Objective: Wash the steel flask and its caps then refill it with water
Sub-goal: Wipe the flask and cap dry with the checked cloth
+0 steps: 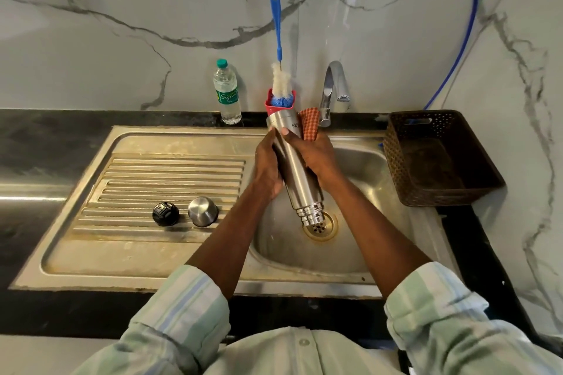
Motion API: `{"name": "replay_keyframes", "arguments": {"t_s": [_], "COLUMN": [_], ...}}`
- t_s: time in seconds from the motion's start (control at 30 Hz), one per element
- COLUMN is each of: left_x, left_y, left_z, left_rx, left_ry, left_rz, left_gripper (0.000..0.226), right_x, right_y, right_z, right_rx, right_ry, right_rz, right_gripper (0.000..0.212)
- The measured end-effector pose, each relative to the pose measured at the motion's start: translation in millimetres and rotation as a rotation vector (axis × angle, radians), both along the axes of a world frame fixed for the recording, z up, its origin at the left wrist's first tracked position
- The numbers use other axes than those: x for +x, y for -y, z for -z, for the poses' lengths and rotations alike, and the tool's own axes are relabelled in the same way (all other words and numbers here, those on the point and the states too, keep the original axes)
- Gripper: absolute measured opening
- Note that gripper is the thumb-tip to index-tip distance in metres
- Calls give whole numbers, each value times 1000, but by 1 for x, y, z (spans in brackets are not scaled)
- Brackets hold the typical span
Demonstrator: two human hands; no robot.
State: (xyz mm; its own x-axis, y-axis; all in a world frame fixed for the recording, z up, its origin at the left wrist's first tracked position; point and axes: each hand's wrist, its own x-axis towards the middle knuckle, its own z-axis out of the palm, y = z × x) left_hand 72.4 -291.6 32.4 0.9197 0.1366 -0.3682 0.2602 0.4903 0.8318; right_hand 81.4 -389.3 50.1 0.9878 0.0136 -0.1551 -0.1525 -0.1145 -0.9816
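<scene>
Steel flask (pixel 300 173) inverted over sink (pixel 359 253) drain, left hand (pixel 268 166) gripping it, right hand (pixel 316 158) gripping it plus scrub cloth (pixel 310 123); both caps (pixel 184 213) off on drainboard; mid-wash, refill pending.

A plastic water bottle (pixel 227 93) stands at the far edge of the counter, left of a blue-handled bottle brush (pixel 279 70) upright in a red holder (pixel 271 106). A dark perforated basket (pixel 438 158) sits at the right, seemingly empty.
</scene>
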Motion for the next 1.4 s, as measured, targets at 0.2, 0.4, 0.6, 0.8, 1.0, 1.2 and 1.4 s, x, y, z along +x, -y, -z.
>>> {"name": "replay_keyframes", "arguments": {"t_s": [0.2, 0.4, 0.6, 0.8, 1.0, 1.2, 1.4], "left_x": [8, 11, 23, 25, 16, 8, 7], "left_y": [-6, -14, -15, -11, -11, -2, 3], "left_z": [-4, -5, -10, -13, -17, -15, -11], "left_rx": [-29, 74, 249, 172, -1, 2, 335], "left_ry": [-8, 23, -115, -85, 19, 169, 351], "left_rz": [-1, -80, -59, -232, -307, -445, -548], "left_gripper": [62, 44, 54, 60, 59, 53, 76], "right_x": [-10, -36, -20, -10, -13, -13, -24], "right_y": [7, 24, 15, 13, 41, 45, 35], "right_z": [4, 34, 25, 16, 33, 58, 85], "right_rx": [93, 461, -212, -248, 516, 704, 739], "right_ry": [-170, -506, -2, 47, -545, -633, -766], "right_rz": [-201, -261, -157, -313, -412, -290, 155], "right_gripper": [51, 62, 66, 79, 92, 80, 56]}}
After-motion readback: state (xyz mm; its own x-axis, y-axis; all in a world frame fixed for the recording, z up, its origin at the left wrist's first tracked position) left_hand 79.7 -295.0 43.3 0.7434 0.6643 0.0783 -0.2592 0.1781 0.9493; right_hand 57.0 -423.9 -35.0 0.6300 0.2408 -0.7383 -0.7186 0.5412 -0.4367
